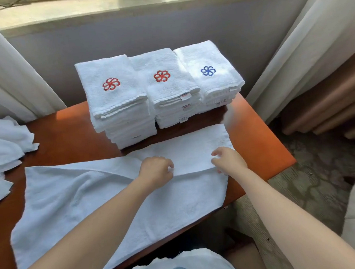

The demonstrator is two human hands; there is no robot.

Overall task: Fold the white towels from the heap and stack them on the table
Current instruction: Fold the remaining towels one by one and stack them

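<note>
Here the white towel (93, 202) lies half-folded across the counter (258, 144), soft, limp and light. My left hand (156, 171) and right hand (229, 160) pinch its doubled edge with curled fingers. That is the best hold, I judge, since terry sags elsewhere.

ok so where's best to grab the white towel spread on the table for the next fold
Probably the loose left end of the white terry towel, a corner in each of the hands, coming from the left: it lies flat and free, while the right end is doubled over where the left hand and right hand pinch it.
</note>
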